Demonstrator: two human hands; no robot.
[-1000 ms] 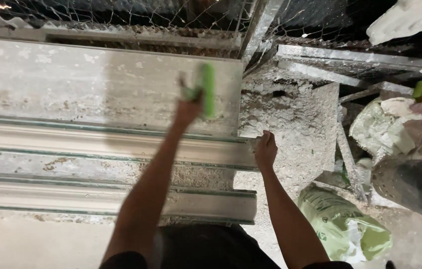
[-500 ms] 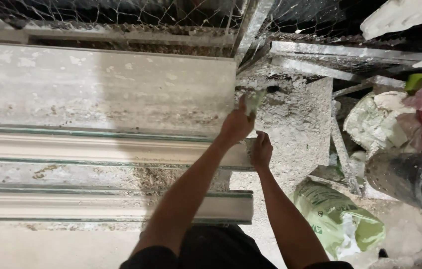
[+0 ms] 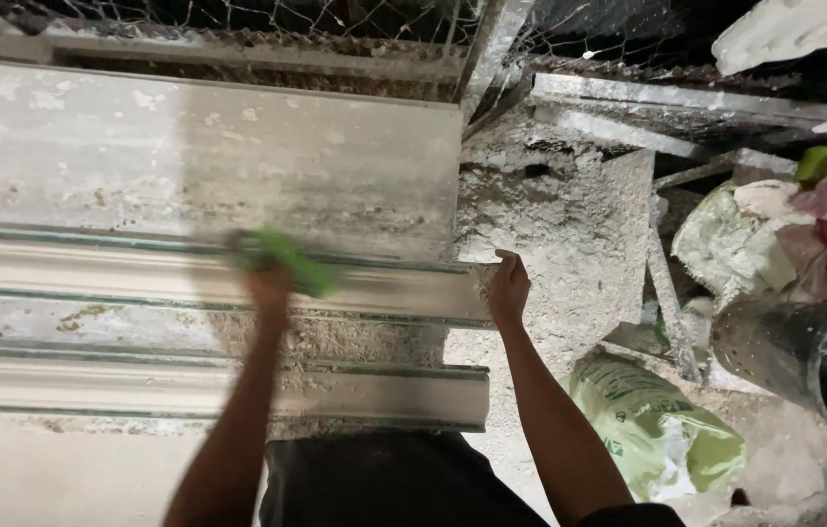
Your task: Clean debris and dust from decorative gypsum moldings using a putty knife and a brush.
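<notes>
My left hand [image 3: 267,283] grips a green tool [image 3: 296,259], blurred by motion, over the upper of two long white moulded strips [image 3: 121,273]. My right hand [image 3: 508,288] rests on the right end of that same strip, fingers curled over its edge. A second white strip [image 3: 140,385] lies nearer to me. Both lie beside a wide flat grey slab [image 3: 199,156] speckled with plaster.
Crumbly plaster debris [image 3: 560,215] covers the surface to the right of the strips. A green-and-white sack [image 3: 658,429] lies at lower right, a black pipe [image 3: 824,356] beside it, more bags [image 3: 726,234] above. Wire mesh [image 3: 238,20] runs along the top.
My left hand has swept the green tool from the slab's right end leftward and toward me, onto the upper strip. The right hand stays at the strip's end.
</notes>
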